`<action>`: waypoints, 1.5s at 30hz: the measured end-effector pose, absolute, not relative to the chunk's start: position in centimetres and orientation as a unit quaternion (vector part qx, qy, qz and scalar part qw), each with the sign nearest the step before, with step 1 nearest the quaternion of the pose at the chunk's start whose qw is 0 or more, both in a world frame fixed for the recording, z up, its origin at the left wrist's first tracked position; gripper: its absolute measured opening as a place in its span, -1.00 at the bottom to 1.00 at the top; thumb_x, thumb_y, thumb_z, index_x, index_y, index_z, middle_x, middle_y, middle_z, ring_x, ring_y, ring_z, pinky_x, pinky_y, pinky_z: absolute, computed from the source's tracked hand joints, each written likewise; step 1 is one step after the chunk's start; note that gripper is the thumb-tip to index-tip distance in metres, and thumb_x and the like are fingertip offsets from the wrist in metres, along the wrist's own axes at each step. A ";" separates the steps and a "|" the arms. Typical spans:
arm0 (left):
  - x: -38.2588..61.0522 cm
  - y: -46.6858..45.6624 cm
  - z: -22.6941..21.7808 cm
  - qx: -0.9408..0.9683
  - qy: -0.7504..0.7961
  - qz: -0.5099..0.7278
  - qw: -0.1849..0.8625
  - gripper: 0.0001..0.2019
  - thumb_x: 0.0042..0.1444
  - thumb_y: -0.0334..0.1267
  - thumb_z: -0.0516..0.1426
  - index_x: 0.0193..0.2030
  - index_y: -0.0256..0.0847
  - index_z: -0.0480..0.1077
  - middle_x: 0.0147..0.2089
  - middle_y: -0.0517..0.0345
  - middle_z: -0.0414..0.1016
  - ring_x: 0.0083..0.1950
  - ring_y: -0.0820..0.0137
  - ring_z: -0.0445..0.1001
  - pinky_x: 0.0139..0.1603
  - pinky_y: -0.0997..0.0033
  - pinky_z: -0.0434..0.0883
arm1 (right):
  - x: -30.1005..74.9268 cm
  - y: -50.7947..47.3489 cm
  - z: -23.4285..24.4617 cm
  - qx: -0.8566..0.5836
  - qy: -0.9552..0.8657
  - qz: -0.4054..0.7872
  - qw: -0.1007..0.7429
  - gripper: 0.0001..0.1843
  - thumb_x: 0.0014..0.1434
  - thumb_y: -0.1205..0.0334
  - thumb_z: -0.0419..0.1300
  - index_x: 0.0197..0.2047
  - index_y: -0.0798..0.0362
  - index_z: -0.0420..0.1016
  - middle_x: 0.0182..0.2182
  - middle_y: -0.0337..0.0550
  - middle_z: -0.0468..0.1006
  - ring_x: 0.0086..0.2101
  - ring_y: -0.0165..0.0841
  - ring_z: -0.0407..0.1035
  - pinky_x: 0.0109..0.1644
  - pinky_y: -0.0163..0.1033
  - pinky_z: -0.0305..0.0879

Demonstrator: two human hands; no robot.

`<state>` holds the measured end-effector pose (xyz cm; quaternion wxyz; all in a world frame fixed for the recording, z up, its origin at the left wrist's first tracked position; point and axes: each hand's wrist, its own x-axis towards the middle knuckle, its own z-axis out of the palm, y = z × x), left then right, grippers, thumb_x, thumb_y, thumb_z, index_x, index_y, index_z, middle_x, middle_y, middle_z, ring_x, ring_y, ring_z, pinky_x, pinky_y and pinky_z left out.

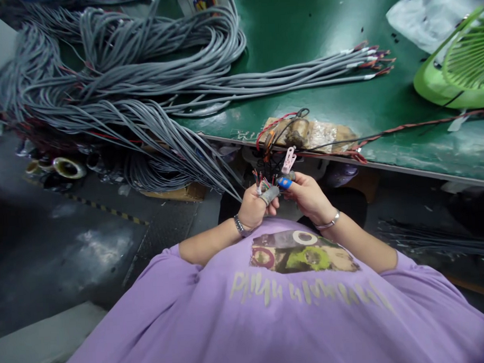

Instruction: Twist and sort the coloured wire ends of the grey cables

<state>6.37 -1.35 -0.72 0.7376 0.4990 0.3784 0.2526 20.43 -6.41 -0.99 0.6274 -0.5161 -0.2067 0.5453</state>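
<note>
My left hand [254,207] is closed around the end of a grey cable, with thin coloured wires [258,180] fanning out above its fingers. A grey wrapping [271,195] covers one of its digits. Close beside it, my right hand [309,198] is closed in a pinch at the wires between the two hands; a blue wrapping [284,182] is on its thumb. What exactly lies between these fingertips is too small to make out. Just beyond the hands stands a pale pink clip [289,159], near a tangle of dark and red leads [266,143].
Large bundles of grey cable [143,74] lie over the green table [300,20] and hang off its front edge at left. A taped block [323,133] sits at the edge. At right are a green fan [437,84] and a plastic bag [422,16].
</note>
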 end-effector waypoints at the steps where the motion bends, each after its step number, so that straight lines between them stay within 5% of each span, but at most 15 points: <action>1: 6.4 -1.3 -0.8 0.497 0.378 0.253 0.739 -0.63 0.01 0.02 0.28 -0.43 -0.23 0.29 -0.60 0.30 0.44 -0.71 0.57 0.33 -0.72 0.60 0.14 | 20.5 -6.4 -1.0 -0.516 -0.194 0.544 0.632 -0.55 -0.24 -0.01 0.55 -0.50 0.08 0.45 -0.61 -0.34 0.38 -0.58 -0.54 0.19 -0.49 -0.37 0.18; 7: 6.1 -1.2 -0.3 0.496 0.382 0.244 0.741 -0.64 0.00 0.00 0.28 -0.45 -0.23 0.29 -0.61 0.29 0.44 -0.72 0.59 0.30 -0.72 0.60 0.15 | 22.4 -6.4 -1.0 -0.470 -0.118 0.556 0.675 -0.59 -0.18 0.09 0.51 -0.51 0.04 0.35 -0.64 -0.40 0.32 -0.61 -0.57 0.15 -0.51 -0.42 0.23; 13: 6.4 -0.7 1.0 0.463 0.350 0.177 0.795 -0.65 -0.10 -0.02 0.32 -0.44 -0.23 0.32 -0.67 0.28 0.40 -0.77 0.58 0.23 -0.77 0.60 0.10 | 24.0 -5.7 -0.9 -0.450 -0.099 0.642 0.613 -0.52 0.05 -0.24 0.32 -0.40 0.04 0.42 -0.46 -0.22 0.54 -0.53 -0.48 0.34 -0.47 -0.36 0.34; 18: 7.3 -0.3 2.1 0.435 0.316 0.155 0.829 -0.61 -0.16 0.00 0.34 -0.43 -0.23 0.32 -0.69 0.30 0.36 -0.77 0.57 0.21 -0.79 0.59 0.06 | 24.0 -4.6 -0.3 -0.415 -0.189 0.652 0.606 -0.47 -0.09 -0.24 0.44 -0.34 0.05 0.48 -0.50 -0.27 0.48 -0.57 -0.51 0.25 -0.52 -0.38 0.19; 23: 7.9 0.0 2.3 0.420 0.323 0.162 0.832 -0.60 -0.19 -0.01 0.36 -0.43 -0.23 0.31 -0.68 0.27 0.36 -0.76 0.58 0.21 -0.79 0.59 0.03 | 22.7 -4.1 -0.5 -0.478 -0.215 0.494 0.694 -0.46 -0.17 -0.22 0.49 -0.47 0.04 0.40 -0.61 -0.37 0.32 -0.61 -0.55 0.08 -0.55 -0.37 0.01; 29: 8.0 0.0 1.8 0.412 0.325 0.158 0.836 -0.59 -0.19 -0.02 0.36 -0.38 -0.23 0.33 -0.67 0.29 0.35 -0.75 0.57 0.21 -0.78 0.59 0.02 | 21.9 -3.1 -0.7 -0.452 -0.168 0.568 0.667 -0.35 -0.07 -0.47 0.27 -0.37 0.01 0.46 -0.51 -0.24 0.48 -0.54 -0.43 0.28 -0.45 -0.25 0.24; 45: 8.0 -0.2 1.5 0.421 0.328 0.150 0.833 -0.60 -0.18 -0.02 0.34 -0.35 -0.24 0.33 -0.67 0.28 0.37 -0.75 0.58 0.20 -0.78 0.60 0.07 | 21.5 -2.8 0.1 -0.409 -0.102 0.596 0.684 -0.37 -0.10 -0.43 0.33 -0.36 0.01 0.44 -0.55 -0.30 0.43 -0.56 -0.47 0.25 -0.48 -0.32 0.25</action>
